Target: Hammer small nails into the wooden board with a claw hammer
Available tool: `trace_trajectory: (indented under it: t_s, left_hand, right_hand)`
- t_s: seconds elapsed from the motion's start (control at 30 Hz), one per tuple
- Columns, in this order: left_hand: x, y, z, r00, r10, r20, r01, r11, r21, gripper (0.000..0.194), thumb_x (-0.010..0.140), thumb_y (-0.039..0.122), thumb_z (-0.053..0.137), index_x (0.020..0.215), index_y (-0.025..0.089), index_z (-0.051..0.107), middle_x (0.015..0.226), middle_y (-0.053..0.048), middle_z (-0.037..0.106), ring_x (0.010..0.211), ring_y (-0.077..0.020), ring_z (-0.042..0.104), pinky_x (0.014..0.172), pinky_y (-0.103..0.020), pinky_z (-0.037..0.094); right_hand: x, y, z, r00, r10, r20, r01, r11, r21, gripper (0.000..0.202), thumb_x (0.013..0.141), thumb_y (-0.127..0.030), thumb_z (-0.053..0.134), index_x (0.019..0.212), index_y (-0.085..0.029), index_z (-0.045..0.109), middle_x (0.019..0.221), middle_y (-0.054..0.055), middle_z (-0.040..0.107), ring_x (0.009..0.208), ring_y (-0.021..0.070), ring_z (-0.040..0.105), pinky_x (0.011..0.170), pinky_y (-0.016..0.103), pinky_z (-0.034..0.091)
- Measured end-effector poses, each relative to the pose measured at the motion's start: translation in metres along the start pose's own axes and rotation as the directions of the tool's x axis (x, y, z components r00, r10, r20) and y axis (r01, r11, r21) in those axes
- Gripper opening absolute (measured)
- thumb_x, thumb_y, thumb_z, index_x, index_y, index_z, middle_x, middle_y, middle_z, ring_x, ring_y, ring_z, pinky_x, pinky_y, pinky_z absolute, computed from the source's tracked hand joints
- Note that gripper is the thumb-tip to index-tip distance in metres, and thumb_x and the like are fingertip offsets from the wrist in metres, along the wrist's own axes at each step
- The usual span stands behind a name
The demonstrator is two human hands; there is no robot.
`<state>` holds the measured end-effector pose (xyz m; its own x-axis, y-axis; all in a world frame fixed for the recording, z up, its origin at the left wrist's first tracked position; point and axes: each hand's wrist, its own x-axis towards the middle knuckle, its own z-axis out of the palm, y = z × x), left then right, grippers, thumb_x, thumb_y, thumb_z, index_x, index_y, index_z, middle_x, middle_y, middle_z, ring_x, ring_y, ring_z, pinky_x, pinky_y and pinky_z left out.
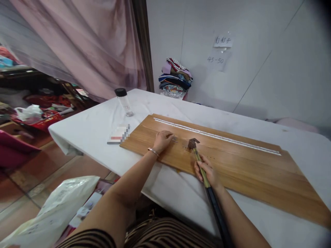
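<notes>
My right hand (207, 170) is wrapped round the handle of a hammer (204, 169). Its rusty brown head rests over the wooden board (240, 172), and the handle runs back toward me, yellowish near the head and black lower down. Near the board's left part, my left hand (163, 140) reaches down with fingers bent together beside a small pile of nails (174, 139). Whether a nail is between those fingertips is hidden. Small dark spots, perhaps nails or holes, dot the board on both sides of the hammer head.
A long white strip (217, 135) lies along the board's far edge. On the white-covered table (98, 119) stand a clear bottle (125, 103) with a black lid and a small box (117, 134). Folded clothes (176, 79) are stacked by the wall; a plastic bag (62, 203) is at lower left.
</notes>
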<state>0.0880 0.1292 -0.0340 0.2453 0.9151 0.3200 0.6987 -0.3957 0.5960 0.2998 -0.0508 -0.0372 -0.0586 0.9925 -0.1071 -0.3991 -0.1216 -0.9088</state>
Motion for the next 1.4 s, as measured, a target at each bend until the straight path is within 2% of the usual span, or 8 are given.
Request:
trace_trajectory:
  t_s: [0.1, 0.3, 0.43, 0.7, 1.03, 1.23, 1.4]
  left_hand:
    - [-0.003, 0.000, 0.004, 0.994, 0.102, 0.034, -0.103, 0.995, 0.017, 0.022, 0.086, 0.038, 0.060, 0.089, 0.024, 0.076, 0.100, -0.005, 0.073, 0.101, -0.0200, 0.062, 0.096, -0.034, 0.045]
    - [-0.003, 0.007, 0.002, 0.981, 0.166, 0.100, -0.180, 0.972, 0.151, 0.022, 0.087, 0.036, 0.059, 0.093, 0.024, 0.077, 0.095, -0.007, 0.070, 0.094, -0.0216, 0.059, 0.090, -0.038, 0.046]
    - [-0.002, 0.009, 0.003, 0.966, 0.205, 0.156, -0.232, 0.955, 0.183, 0.022, 0.090, 0.031, 0.056, 0.093, 0.023, 0.076, 0.093, -0.008, 0.068, 0.092, -0.0212, 0.058, 0.088, -0.037, 0.046]
    - [-0.001, 0.011, 0.007, 0.973, 0.183, 0.141, -0.207, 0.963, 0.173, 0.017, 0.089, 0.023, 0.055, 0.084, 0.018, 0.071, 0.091, -0.008, 0.067, 0.091, -0.0212, 0.057, 0.086, -0.037, 0.045]
    - [-0.002, 0.018, 0.005, 0.972, 0.153, 0.181, -0.191, 0.958, 0.213, 0.010, 0.088, 0.021, 0.055, 0.083, 0.018, 0.064, 0.096, -0.008, 0.065, 0.095, -0.0225, 0.055, 0.086, -0.038, 0.042]
    - [-0.003, 0.019, 0.007, 0.965, 0.170, 0.200, -0.221, 0.936, 0.275, 0.015, 0.091, 0.022, 0.050, 0.086, 0.018, 0.064, 0.096, -0.010, 0.064, 0.094, -0.0231, 0.054, 0.087, -0.038, 0.041]
    - [-0.002, 0.018, 0.007, 0.964, 0.183, 0.194, -0.229, 0.941, 0.249, 0.022, 0.092, 0.024, 0.047, 0.089, 0.019, 0.068, 0.096, -0.010, 0.065, 0.093, -0.0231, 0.055, 0.086, -0.038, 0.042]
  right_hand:
    - [-0.001, 0.000, 0.000, 1.000, 0.001, 0.008, -0.001, 1.000, 0.010, 0.049, 0.081, -0.041, 0.065, 0.122, -0.020, 0.048, 0.059, -0.008, 0.056, 0.029, 0.0052, 0.040, 0.027, 0.015, 0.027]
    - [-0.004, 0.001, -0.002, 1.000, 0.004, 0.020, -0.004, 0.999, 0.033, 0.044, 0.083, -0.040, 0.064, 0.119, -0.020, 0.049, 0.060, -0.008, 0.055, 0.030, 0.0050, 0.041, 0.028, 0.015, 0.026]
    - [-0.006, 0.000, -0.001, 1.000, 0.022, 0.003, -0.022, 0.999, 0.042, 0.043, 0.082, -0.039, 0.065, 0.118, -0.020, 0.049, 0.060, -0.007, 0.056, 0.030, 0.0052, 0.042, 0.029, 0.015, 0.026]
    - [-0.009, -0.004, 0.002, 1.000, 0.021, 0.011, -0.021, 0.998, 0.062, 0.044, 0.082, -0.039, 0.064, 0.119, -0.020, 0.049, 0.058, -0.008, 0.055, 0.030, 0.0051, 0.040, 0.030, 0.016, 0.027]
    - [-0.008, -0.006, 0.002, 1.000, 0.029, 0.004, -0.029, 0.996, 0.082, 0.040, 0.082, -0.037, 0.063, 0.117, -0.021, 0.049, 0.058, -0.008, 0.055, 0.029, 0.0054, 0.040, 0.029, 0.016, 0.026]
    - [-0.007, -0.004, 0.001, 1.000, 0.017, 0.006, -0.017, 0.998, 0.068, 0.043, 0.083, -0.037, 0.062, 0.121, -0.021, 0.049, 0.058, -0.008, 0.055, 0.029, 0.0056, 0.040, 0.029, 0.016, 0.026]
    - [-0.007, -0.004, 0.000, 1.000, 0.017, 0.008, -0.017, 0.998, 0.064, 0.043, 0.083, -0.039, 0.063, 0.119, -0.021, 0.049, 0.058, -0.008, 0.055, 0.030, 0.0055, 0.040, 0.029, 0.016, 0.027]
